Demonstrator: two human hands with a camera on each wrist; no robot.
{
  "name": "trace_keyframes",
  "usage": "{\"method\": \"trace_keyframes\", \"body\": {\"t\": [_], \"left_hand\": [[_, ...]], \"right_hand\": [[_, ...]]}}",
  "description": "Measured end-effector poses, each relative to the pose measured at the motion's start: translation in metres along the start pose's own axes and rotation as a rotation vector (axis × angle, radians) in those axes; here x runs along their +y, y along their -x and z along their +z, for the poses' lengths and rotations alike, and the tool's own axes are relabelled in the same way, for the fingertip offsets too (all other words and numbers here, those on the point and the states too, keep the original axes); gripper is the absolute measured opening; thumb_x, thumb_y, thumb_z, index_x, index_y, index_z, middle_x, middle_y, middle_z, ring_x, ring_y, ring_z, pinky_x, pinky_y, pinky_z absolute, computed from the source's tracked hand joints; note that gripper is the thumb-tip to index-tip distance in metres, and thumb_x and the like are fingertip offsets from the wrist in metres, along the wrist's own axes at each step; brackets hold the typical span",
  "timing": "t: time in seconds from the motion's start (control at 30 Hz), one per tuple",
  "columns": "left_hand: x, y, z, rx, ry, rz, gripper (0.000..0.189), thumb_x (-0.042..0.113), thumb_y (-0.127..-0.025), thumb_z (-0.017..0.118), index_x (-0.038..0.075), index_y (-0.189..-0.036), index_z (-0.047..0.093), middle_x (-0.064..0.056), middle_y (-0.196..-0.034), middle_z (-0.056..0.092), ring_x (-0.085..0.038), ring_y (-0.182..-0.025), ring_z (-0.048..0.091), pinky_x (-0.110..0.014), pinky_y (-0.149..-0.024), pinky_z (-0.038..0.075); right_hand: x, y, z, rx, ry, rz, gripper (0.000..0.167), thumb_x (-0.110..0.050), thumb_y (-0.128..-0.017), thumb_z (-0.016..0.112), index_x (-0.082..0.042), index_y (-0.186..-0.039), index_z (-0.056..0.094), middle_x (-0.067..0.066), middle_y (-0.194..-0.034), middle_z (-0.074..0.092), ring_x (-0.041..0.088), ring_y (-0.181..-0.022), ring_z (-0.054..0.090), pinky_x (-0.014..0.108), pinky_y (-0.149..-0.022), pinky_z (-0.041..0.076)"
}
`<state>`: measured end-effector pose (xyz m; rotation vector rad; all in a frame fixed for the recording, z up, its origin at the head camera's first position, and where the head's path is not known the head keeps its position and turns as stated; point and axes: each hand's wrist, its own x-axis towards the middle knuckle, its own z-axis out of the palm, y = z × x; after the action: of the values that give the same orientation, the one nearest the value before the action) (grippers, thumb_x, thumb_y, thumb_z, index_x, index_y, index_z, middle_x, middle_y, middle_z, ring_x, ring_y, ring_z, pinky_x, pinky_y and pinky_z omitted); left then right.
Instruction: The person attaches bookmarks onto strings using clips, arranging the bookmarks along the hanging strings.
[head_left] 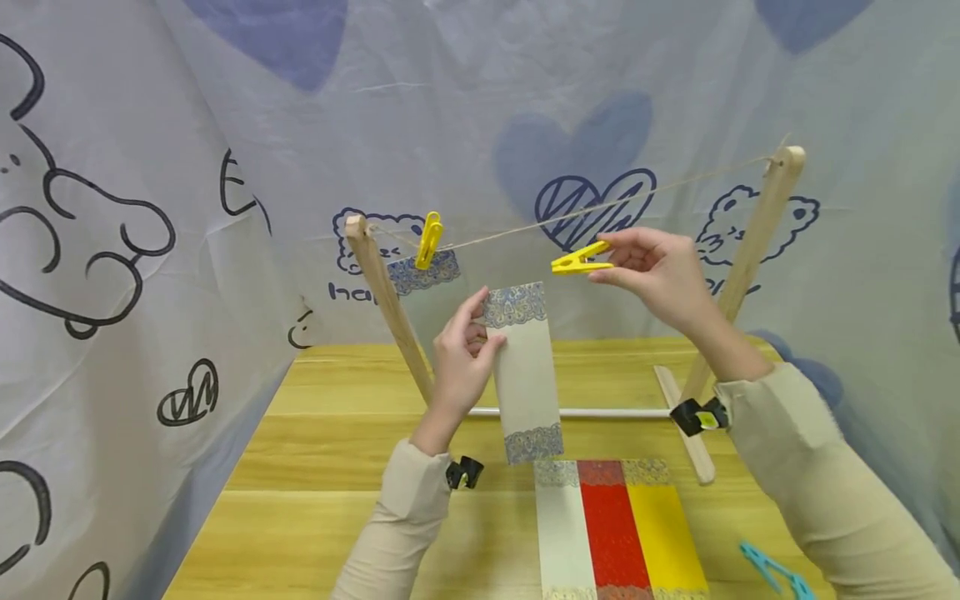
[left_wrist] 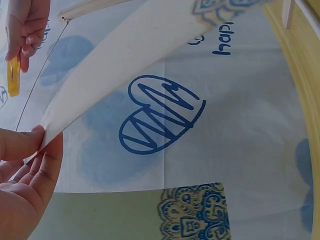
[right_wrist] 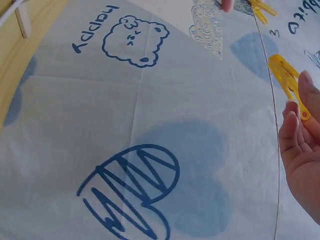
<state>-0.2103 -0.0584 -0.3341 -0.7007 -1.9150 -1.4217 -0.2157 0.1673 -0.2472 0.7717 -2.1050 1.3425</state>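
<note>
My left hand (head_left: 463, 354) pinches the upper left edge of a cream paper card (head_left: 527, 375) with patterned lace bands at both ends. The card hangs upright below the string (head_left: 517, 230), its top edge under it. In my right hand (head_left: 656, 275) a yellow clothespin (head_left: 577, 260) is pinched between thumb and fingers, its tip pointing left toward the card. The left wrist view shows thumb and fingers on either side of the card (left_wrist: 95, 70). Another yellow clothespin (head_left: 429, 242) holds a pale card with a blue patterned band (head_left: 423, 271) on the string's left part.
The string runs between two wooden posts (head_left: 780, 179), joined low by a white rod (head_left: 615, 413). On the wooden table (head_left: 300, 467) lie white (head_left: 564, 533), red (head_left: 615, 533) and yellow (head_left: 666, 533) cards side by side. A blue clothespin (head_left: 776, 572) lies at front right.
</note>
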Motion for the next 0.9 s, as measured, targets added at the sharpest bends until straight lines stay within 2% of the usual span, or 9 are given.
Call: {"method": "trace_keyframes", "body": {"t": [0.07,0.3,0.53,0.73,0.9], "left_hand": [[0.001,-0.003,-0.001,0.013,0.002,0.013,0.056,-0.015,-0.071,0.064,-0.008,-0.123,0.046,-0.023,-0.096,0.054,-0.027,-0.070,0.060,-0.022,-0.062,0.052],[0.003,-0.011,-0.006,0.047,-0.015,0.040,0.054,-0.013,-0.073,0.064,-0.007,-0.123,0.046,-0.022,-0.097,0.054,-0.027,-0.071,0.060,-0.023,-0.062,0.052],[0.004,-0.016,-0.010,0.072,-0.025,0.041,0.053,-0.013,-0.075,0.063,-0.005,-0.124,0.046,-0.021,-0.095,0.053,-0.026,-0.070,0.060,-0.025,-0.062,0.052],[0.005,-0.021,-0.015,0.082,-0.033,0.057,0.053,-0.015,-0.075,0.060,-0.005,-0.125,0.045,-0.021,-0.093,0.052,-0.026,-0.070,0.060,-0.025,-0.062,0.053],[0.007,-0.025,-0.017,0.092,-0.041,0.071,0.053,-0.016,-0.075,0.060,-0.006,-0.124,0.045,-0.020,-0.092,0.052,-0.026,-0.069,0.060,-0.023,-0.060,0.052]], "right_hand": [[-0.004,-0.008,0.003,0.009,0.030,-0.005,0.036,0.009,-0.068,0.071,0.009,-0.103,0.061,0.018,-0.080,0.061,0.003,-0.063,0.056,0.013,-0.059,0.048],[-0.016,-0.034,0.014,0.035,0.148,-0.042,0.032,0.000,-0.069,0.073,0.007,-0.099,0.063,0.016,-0.083,0.063,0.002,-0.059,0.053,0.012,-0.054,0.045],[-0.025,-0.052,0.028,-0.013,0.222,-0.058,0.027,-0.006,-0.071,0.072,0.004,-0.095,0.064,0.013,-0.089,0.065,0.011,-0.063,0.058,0.014,-0.056,0.046],[-0.027,-0.061,0.037,-0.051,0.230,-0.019,0.024,-0.006,-0.073,0.071,0.005,-0.093,0.064,0.016,-0.089,0.065,0.020,-0.066,0.060,0.013,-0.056,0.046],[-0.027,-0.069,0.041,-0.093,0.267,0.018,0.023,-0.006,-0.074,0.070,0.005,-0.094,0.065,0.016,-0.087,0.065,0.021,-0.067,0.060,0.013,-0.054,0.045]]}}
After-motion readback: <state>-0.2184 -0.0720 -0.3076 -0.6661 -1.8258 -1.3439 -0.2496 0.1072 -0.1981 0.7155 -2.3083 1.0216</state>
